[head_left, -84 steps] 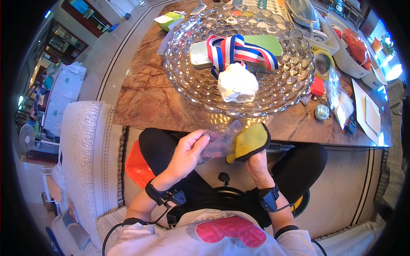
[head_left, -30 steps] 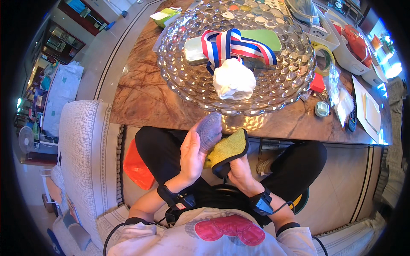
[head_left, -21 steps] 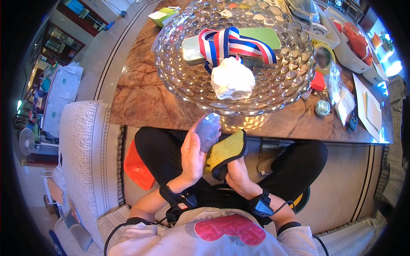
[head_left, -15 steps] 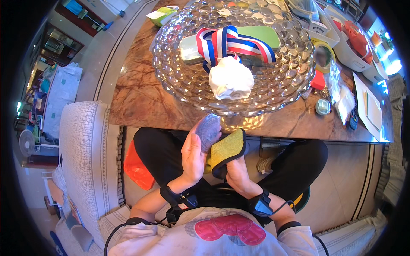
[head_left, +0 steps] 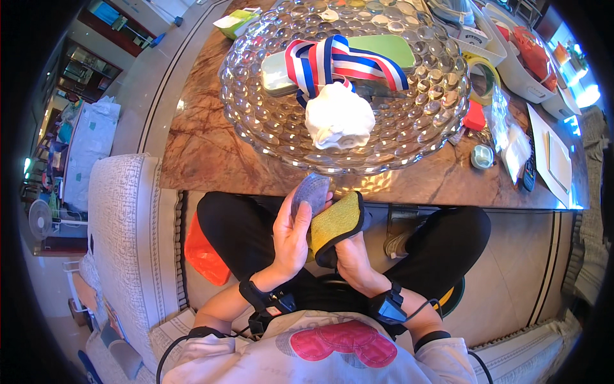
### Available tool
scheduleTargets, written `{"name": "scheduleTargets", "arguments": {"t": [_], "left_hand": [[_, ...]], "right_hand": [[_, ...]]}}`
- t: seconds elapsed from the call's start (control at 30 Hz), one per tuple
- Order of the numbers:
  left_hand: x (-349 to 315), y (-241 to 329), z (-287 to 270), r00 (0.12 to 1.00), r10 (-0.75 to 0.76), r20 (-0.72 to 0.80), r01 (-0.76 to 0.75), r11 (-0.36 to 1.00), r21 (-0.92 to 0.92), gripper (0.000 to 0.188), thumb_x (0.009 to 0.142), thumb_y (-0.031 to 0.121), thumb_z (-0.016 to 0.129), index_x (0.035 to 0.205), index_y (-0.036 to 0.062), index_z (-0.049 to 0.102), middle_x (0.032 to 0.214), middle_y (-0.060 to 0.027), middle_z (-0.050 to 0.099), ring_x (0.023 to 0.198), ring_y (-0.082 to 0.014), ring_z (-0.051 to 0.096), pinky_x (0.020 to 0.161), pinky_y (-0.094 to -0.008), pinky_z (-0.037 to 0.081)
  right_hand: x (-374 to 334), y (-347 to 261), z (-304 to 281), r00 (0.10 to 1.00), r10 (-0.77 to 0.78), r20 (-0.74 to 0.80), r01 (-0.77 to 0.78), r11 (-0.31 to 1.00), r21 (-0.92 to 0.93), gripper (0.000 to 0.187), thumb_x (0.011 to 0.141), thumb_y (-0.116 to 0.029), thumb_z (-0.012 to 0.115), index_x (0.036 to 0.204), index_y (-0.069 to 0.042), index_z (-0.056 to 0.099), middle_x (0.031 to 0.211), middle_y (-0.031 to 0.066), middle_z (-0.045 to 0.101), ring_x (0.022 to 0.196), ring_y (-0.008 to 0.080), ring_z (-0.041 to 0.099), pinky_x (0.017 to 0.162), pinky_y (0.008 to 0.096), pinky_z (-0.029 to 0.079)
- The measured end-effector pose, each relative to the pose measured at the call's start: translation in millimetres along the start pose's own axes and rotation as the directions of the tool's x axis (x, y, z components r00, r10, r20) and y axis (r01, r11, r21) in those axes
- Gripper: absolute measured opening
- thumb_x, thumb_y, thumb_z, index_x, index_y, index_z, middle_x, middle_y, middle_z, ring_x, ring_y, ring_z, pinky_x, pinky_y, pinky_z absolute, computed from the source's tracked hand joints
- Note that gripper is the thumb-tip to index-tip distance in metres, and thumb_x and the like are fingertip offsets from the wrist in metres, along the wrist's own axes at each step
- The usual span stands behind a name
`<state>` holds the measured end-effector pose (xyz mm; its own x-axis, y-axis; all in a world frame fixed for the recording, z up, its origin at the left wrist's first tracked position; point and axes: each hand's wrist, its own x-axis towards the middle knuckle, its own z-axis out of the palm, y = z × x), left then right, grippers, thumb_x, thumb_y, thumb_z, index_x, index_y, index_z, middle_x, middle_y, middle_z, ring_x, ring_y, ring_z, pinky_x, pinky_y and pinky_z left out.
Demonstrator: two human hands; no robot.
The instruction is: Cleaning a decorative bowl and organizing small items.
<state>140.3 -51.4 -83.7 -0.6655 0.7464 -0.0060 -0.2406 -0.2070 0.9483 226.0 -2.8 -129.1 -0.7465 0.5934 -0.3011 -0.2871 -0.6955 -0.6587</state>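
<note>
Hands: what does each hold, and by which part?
Left hand grips a small clear glass piece by its lower end; right hand holds a yellow cloth from underneath.

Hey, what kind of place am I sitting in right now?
Most likely a home living room: a grey fabric sofa, a marble-topped table holding a big bubbled glass bowl and household clutter, and a tiled floor.

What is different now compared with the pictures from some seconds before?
The left hand turned the small clear glass dish upright, against the yellow sponge pad in the right hand. Both hands came closer together. Each hand kept its hold. The big bubbled glass bowl stayed on the table.
</note>
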Motion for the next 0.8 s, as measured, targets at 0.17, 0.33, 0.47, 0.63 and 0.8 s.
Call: {"name": "scheduleTargets", "arguments": {"t": [0.17, 0.33, 0.47, 0.63, 0.8], "left_hand": [[0, 0, 1, 1.0, 0.01, -0.029, -0.01, 1.0, 0.005, 0.036, 0.094, 0.014, 0.038, 0.124, -0.0042, 0.036, 0.118, -0.0154, 0.049, 0.105, -0.0227, 0.053, 0.091, -0.0329, 0.043], [1, 1, 4, 0.999, 0.014, -0.044, -0.012, 0.999, 0.042, 0.035, 0.094, 0.015, 0.039, 0.123, -0.0046, 0.038, 0.116, -0.0156, 0.051, 0.103, -0.0225, 0.054, 0.09, -0.0322, 0.045], [0, 0, 3, 0.999, 0.011, -0.053, -0.008, 0.999, 0.043, 0.035, 0.094, 0.016, 0.039, 0.122, -0.0047, 0.038, 0.115, -0.0157, 0.051, 0.103, -0.0225, 0.054, 0.09, -0.0322, 0.045], [0, -2, -1, 1.0, 0.015, -0.026, -0.011, 0.991, 0.132, 0.036, 0.094, 0.019, 0.039, 0.123, -0.0034, 0.037, 0.114, -0.0168, 0.052, 0.102, -0.0236, 0.055, 0.091, -0.034, 0.043], [4, 5, -8, 0.999, 0.034, 0.004, -0.034, 0.971, 0.235, 0.032, 0.094, 0.016, 0.039, 0.118, -0.0052, 0.041, 0.11, -0.0162, 0.055, 0.098, -0.0225, 0.057, 0.089, -0.0328, 0.045]], "right_hand": [[-3, -4, 7, 0.999, -0.014, -0.04, 0.015, 0.999, 0.032, 0.031, 0.084, -0.003, 0.053, 0.114, -0.003, 0.048, 0.11, 0.0039, 0.053, 0.099, 0.0119, 0.051, 0.084, 0.0267, 0.042], [-4, -4, 5, 0.999, -0.019, -0.03, 0.02, 0.999, 0.047, 0.031, 0.084, -0.005, 0.053, 0.115, -0.003, 0.048, 0.111, 0.0041, 0.052, 0.1, 0.0117, 0.05, 0.085, 0.0265, 0.042], [-4, -4, 6, 1.0, -0.001, -0.019, 0.002, 0.999, 0.054, 0.031, 0.086, -0.007, 0.053, 0.116, -0.003, 0.047, 0.112, 0.0038, 0.052, 0.101, 0.0116, 0.05, 0.085, 0.0264, 0.041], [-4, -5, 7, 1.0, -0.011, 0.009, 0.011, 1.0, 0.028, 0.031, 0.087, -0.009, 0.052, 0.117, -0.002, 0.046, 0.113, 0.004, 0.051, 0.102, 0.0113, 0.049, 0.086, 0.0257, 0.04], [-2, -2, 10, 0.999, -0.042, 0.003, 0.042, 0.999, 0.006, 0.031, 0.086, -0.011, 0.055, 0.114, -0.002, 0.047, 0.108, 0.0034, 0.053, 0.098, 0.0098, 0.05, 0.082, 0.0251, 0.042]]}}
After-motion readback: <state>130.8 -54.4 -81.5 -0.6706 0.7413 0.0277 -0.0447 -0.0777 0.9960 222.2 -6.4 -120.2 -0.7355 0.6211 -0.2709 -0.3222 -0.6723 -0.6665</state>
